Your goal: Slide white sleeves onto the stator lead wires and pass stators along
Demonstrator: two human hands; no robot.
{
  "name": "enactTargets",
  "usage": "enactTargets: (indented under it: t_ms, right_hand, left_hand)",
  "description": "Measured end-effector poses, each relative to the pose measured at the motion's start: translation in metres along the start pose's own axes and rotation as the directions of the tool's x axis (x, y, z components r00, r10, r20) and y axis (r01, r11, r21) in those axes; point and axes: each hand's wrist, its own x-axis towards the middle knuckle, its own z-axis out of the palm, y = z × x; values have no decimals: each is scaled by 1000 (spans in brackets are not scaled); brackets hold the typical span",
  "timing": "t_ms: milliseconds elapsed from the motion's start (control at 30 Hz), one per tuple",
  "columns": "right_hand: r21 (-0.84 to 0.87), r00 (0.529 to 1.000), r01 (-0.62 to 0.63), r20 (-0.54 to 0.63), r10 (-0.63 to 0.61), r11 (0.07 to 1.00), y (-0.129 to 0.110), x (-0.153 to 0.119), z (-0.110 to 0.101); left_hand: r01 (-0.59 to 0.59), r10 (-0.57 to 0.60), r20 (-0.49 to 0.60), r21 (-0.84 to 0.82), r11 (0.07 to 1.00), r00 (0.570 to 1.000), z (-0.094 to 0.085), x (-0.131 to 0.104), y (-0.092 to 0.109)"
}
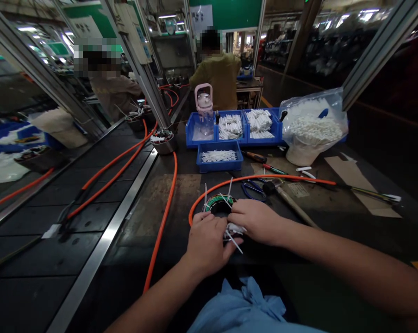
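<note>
A ring-shaped motor stator [214, 201], green on its inner rim, rests on the bench in front of me. White cable ties [234, 242] stick out from its edge, and white material shows at its near side. My left hand [207, 238] is closed round the stator's near left side, thumb low at the front. On the near right side, my right hand [255, 222] has its fingers curled down onto the ring. Its fingertips are partly hidden. An orange cable [250, 176] curves round the stator's far side towards the right.
Blue bins [229, 127] of white tubes stand behind, with a small blue tray [219, 159] of white ties in front. Pliers [253, 190], a mallet [292, 201] and a bagged tub [309, 129] lie right. A conveyor [87, 222] with cabled stators runs left. Two people sit beyond.
</note>
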Motion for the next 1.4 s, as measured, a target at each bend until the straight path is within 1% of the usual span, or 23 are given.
enactTargets:
  t_ms: [100, 200, 333, 400, 467, 533, 567, 600, 633, 667, 700, 767, 800, 833, 900, 967, 1000, 1100, 1167, 1233, 1267, 1333, 1400]
  right_hand:
    - [-126, 998, -16, -58, 9, 992, 6, -2, 9]
    - [-89, 992, -93, -94, 85, 992, 8, 6, 17]
    - [-63, 983, -176, -56, 173, 982, 5, 19, 23]
    - [-45, 980, -197, -39, 195, 979, 3, 21, 20]
    - [62, 981, -192, -31, 194, 979, 3, 16, 15]
    - [225, 975, -199, -53, 216, 954, 10, 0, 8]
    - [270, 959, -240, -81, 270, 933, 16, -12, 5]
    - [271, 928, -317, -110, 356, 909, 24, -27, 3]
    - [215, 872, -434, -145, 468, 875, 32, -43, 1]
    - [108, 792, -576, -172, 586, 810, 40, -61, 2]
    - [-11, 708, -696, -170, 685, 717, 48, -79, 4]
    - [-166, 574, -813, -75, 815, 557, 58, -112, 12]
    - [-201, 532, -832, -26, 846, 517, 61, -126, 17]
    - [-204, 513, -839, 9, 858, 504, 62, -137, 22]
    - [-152, 528, -839, 5, 849, 522, 63, -152, 29]
    - [-98, 549, -835, -64, 834, 542, 67, -158, 28]
    - [-84, 548, -837, -105, 830, 541, 73, -158, 24]
    - [-103, 513, -858, -196, 836, 503, 103, -151, 2]
    - [-143, 488, -872, -193, 851, 468, 129, -141, -15]
    - [-205, 496, -863, -160, 854, 463, 149, -127, -27]
    - [-232, 514, -849, -150, 845, 475, 155, -120, -28]
    - [-268, 575, -807, -153, 804, 527, 155, -101, -23]
    - [-242, 668, -737, -119, 734, 631, 144, -80, -7]
  left_hand:
    - [-6, 7, -47, 13, 1000, 999, 4, 0, -2]
    - [-53, 52, -104, -8, 999, 993, 9, 1, -5]
    - [-96, 93, -108, -30, 995, 990, 11, 3, -9]
    - [-109, 106, -79, -37, 993, 991, 7, 4, -12]
    - [-138, 138, -6, -52, 989, 990, -2, 5, -16]
    - [-161, 168, 92, -78, 984, 981, -13, 4, -19]
    - [-157, 169, 130, -97, 983, 977, -18, 3, -20]
    - [-137, 154, 151, -121, 983, 976, -23, 1, -20]
    - [-102, 125, 157, -150, 983, 980, -26, 0, -19]
    - [-56, 84, 150, -181, 982, 985, -28, -1, -18]
    - [-5, 34, 136, -207, 978, 990, -29, -2, -16]
    - [86, -60, 114, -240, 967, 992, -28, -2, -12]
    - [113, -89, 109, -245, 963, 990, -27, -2, -10]
    - [125, -101, 107, -246, 961, 989, -25, -2, -9]
    - [114, -91, 102, -247, 962, 991, -22, -3, -9]
    - [104, -87, 80, -249, 963, 993, -21, -4, -9]
    - [109, -95, 65, -251, 962, 993, -20, -4, -10]
    - [130, -120, 53, -254, 958, 991, -19, -5, -10]
    - [123, -111, 62, -257, 958, 992, -19, -5, -10]
    - [107, -94, 63, -262, 959, 994, -19, -6, -10]
    - [97, -83, 62, -263, 960, 995, -19, -6, -11]
    - [73, -57, 66, -261, 962, 996, -19, -7, -11]
    - [49, -30, 78, -254, 966, 997, -19, -7, -11]
